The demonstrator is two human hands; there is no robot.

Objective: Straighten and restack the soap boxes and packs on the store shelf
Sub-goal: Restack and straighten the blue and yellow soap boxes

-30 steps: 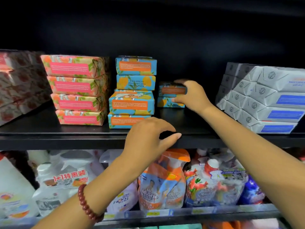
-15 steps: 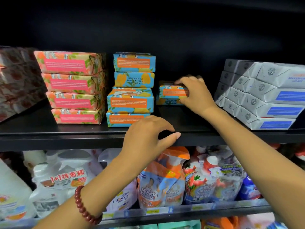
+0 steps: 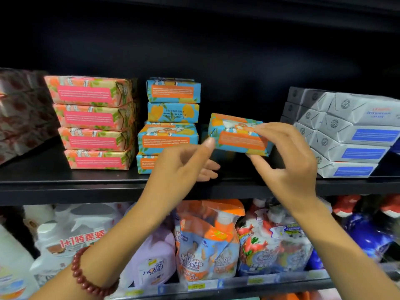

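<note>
A black metal shelving unit fills the view. Its back panel (image 3: 216,50) is matt black and lies in deep shadow, darkest toward the top. The upper shelf (image 3: 65,187) is a black board with a thick front edge running left to right. Below it, the lower shelf (image 3: 238,285) carries a clear front rail with price tags (image 3: 195,286), and holds white jugs (image 3: 71,234), spray-bottle pouches (image 3: 207,245) and blue bottles (image 3: 363,232). Light falls from the near side.
</note>
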